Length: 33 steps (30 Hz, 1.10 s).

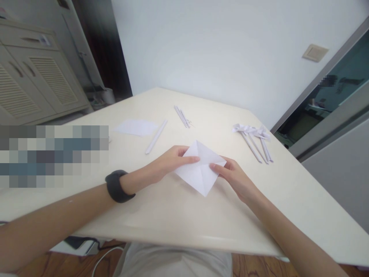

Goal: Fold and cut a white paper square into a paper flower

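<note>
The left hand (168,161) lies on the tabletop (173,215) with its fingers stretched across the left corner of a white sheet of paper (200,169), the fingertips pressing on it near the crease; a dark band (117,186) wraps that wrist. The right hand (235,179) pinches the right corner of the same sheet between thumb and fingers, so both hands grip the paper from opposite sides. The sheet sits near the middle of the tabletop, turned like a diamond — one point toward the person, one away — with fold lines crossing it and the far half lifted slightly into a ridge. Farther out to the left lies a slim rolled paper stick (156,136), and just beyond it a flat, pale sheet (135,127). At the far middle, a few more thin paper sticks (181,116) lie bunched together. To the right, well apart from the hands, several folded paper flowers on stems (255,140) lie side by side, their heads toward the far edge. A blurred patch covers the left part of the tabletop. Beyond the far left stands a cream cabinet with slatted doors (37,82); a white wall (216,50) rises behind — a switch plate (315,52) sits on it at the right.
</note>
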Tool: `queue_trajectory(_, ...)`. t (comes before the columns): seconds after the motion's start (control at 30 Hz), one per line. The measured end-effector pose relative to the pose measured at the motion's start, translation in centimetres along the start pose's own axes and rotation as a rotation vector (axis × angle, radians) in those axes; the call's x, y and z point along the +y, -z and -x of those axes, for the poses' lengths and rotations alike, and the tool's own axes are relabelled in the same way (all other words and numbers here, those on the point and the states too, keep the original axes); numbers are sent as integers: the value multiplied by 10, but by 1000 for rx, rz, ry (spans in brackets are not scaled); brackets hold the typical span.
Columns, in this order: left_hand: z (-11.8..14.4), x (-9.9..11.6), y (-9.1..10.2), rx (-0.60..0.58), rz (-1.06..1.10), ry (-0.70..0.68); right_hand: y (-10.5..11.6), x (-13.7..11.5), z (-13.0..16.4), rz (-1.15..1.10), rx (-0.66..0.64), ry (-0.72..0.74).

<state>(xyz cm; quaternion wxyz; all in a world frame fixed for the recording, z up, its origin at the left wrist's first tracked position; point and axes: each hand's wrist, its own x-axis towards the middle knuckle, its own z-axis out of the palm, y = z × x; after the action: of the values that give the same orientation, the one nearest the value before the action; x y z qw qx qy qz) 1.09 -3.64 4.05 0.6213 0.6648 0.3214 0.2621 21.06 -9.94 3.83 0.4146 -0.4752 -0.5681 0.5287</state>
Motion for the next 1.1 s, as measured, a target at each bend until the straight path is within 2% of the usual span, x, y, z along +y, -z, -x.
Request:
queue_trajectory(0.27, 0, 2, -1, -95, 11, 3, -2, -1, 1, 31, 83, 0)
queue_trajectory(0.5, 0, -3, -6, -82, 52, 13, -7, 4, 2, 250, 81, 53)
queue_trajectory(0.67, 0, -3, -9, -115, 126, -4, -7, 2, 2, 355, 95, 88)
queue_trajectory(1.0, -2, -4, -11, -94, 239, 45, -7, 0, 6, 780, 248, 422)
queue_trajectory(1.1, -1, -3, -11, -141, 213, 62, -5, 0, 4, 919, 304, 546)
